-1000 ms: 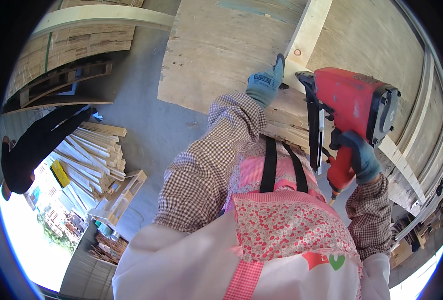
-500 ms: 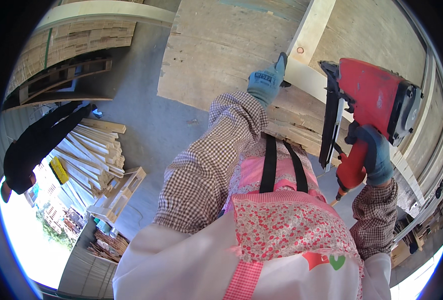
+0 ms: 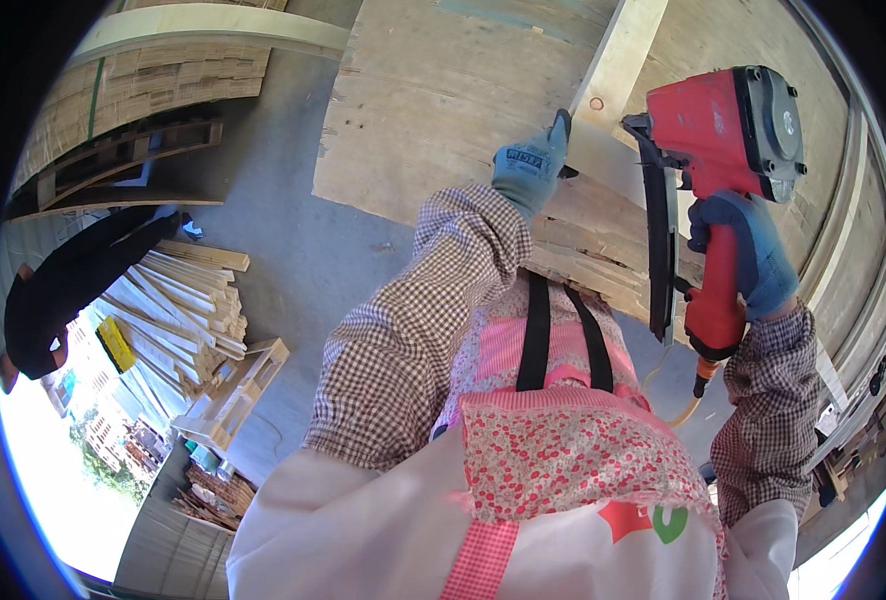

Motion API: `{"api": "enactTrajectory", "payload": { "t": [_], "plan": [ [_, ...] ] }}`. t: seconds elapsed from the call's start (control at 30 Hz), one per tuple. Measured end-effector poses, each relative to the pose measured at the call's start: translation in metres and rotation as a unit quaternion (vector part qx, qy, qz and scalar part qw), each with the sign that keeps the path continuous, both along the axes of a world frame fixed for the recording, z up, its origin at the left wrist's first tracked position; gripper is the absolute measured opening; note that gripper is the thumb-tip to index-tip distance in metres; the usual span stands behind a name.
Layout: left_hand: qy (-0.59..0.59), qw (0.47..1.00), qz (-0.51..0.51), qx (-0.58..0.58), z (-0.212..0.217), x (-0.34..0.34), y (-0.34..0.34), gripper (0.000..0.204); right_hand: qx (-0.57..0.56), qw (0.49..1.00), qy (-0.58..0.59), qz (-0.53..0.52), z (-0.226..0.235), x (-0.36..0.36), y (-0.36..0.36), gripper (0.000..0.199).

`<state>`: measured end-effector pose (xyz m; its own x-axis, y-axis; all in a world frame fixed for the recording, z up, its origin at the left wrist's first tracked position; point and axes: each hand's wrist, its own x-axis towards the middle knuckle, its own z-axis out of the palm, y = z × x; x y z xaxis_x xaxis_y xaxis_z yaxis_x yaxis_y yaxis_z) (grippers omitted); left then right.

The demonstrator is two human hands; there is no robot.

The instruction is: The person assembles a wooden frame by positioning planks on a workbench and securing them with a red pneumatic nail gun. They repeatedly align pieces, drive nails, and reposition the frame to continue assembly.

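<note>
Closest to me is the person's floral pink apron over a checked shirt, both sleeves reaching up and away. The right hand, in a blue glove, is wrapped tight around the grip of a red nail gun, which is held upright with its long black magazine hanging down beside the handle; a hose leaves the base of the grip. The left hand, gloved too, lies flat with fingers spread on a pale wooden batten, pressing it against the plywood sheet beneath. The gun is just beside the batten, not touching it. Farther off, on the concrete floor, lies a stack of light timber strips.
</note>
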<state>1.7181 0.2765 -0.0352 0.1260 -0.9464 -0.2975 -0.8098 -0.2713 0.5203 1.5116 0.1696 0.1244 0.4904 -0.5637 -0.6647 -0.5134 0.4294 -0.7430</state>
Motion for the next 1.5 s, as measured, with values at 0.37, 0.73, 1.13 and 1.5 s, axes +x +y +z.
{"api": "enactTrajectory", "payload": {
  "t": [0.37, 0.73, 1.13, 1.5],
  "plan": [
    [-0.012, 1.0, 0.003, -0.022, -0.005, 0.0, 0.003, 0.051, 0.062, 0.994, -0.015, -0.085, 0.004, -0.018, 0.019, 0.018],
    [-0.039, 0.999, -0.002, 0.001, -0.006, -0.001, -0.003, 0.055, 0.055, 0.997, -0.031, 0.052, -0.003, -0.023, 0.034, 0.018],
    [-0.041, 0.999, 0.003, 0.011, -0.013, -0.001, -0.003, 0.069, 0.047, 0.997, 0.036, 0.05, -0.001, -0.025, 0.062, 0.018],
    [0.205, 0.958, -0.096, 0.174, 0.022, 0.047, -0.043, 0.034, 0.059, 0.997, 0.048, 0.001, 0.006, -0.003, 0.06, 0.018]
  ]
}}
